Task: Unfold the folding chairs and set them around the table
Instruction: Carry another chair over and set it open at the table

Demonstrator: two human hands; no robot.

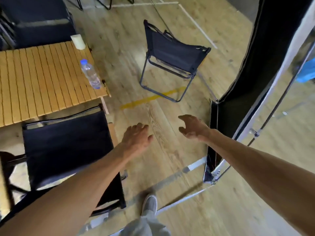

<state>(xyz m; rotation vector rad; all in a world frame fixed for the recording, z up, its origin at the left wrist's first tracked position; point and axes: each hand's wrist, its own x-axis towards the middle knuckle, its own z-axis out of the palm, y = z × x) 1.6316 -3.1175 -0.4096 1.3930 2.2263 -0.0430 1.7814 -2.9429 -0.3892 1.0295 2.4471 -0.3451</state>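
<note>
From the head view, a folding chair (172, 60) is standing unfolded on the wooden floor (170, 150) in the upper centre, well apart from the table (42, 79) at the left; its backrest is running from upper left to lower right, its seat side facing lower left. A second chair (68, 150) is sitting at the table's near edge, lower left. The left hand (136, 138) and right hand (192, 128) are reaching out mid-frame, each grip spread and holding nothing.

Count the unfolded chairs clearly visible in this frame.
2. One chair stands alone on the floor beyond both hands; another chair sits at the table's near edge. Dark frames at the top edge may be more.
</note>
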